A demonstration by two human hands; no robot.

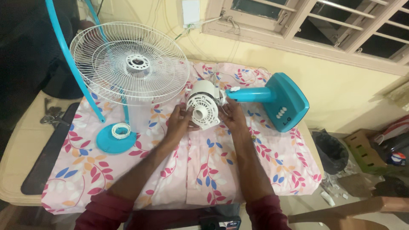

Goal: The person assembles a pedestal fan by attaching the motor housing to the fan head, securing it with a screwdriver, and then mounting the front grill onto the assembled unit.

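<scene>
With both palms cupped, left hand (179, 121) and right hand (232, 116) fingers grip white motor housing (203, 110) on floral cloth (170, 170).

Both hands meet at mid-frame, forearms stretched forward.

The left hand (179, 120) and right hand (233, 118) face each other, palms turned inward, fingers curled and thumbs up front, clasped on either side of the same object between them. Left fingertips (187, 111) press at its near edge; the right thumb lies along its other side. Both forearms are bare and run up from the bottom of the view, converging slightly toward the hands. Dark red sleeves are pushed back near the elbows. The wrists are straight, neither bent nor twisted.
</scene>
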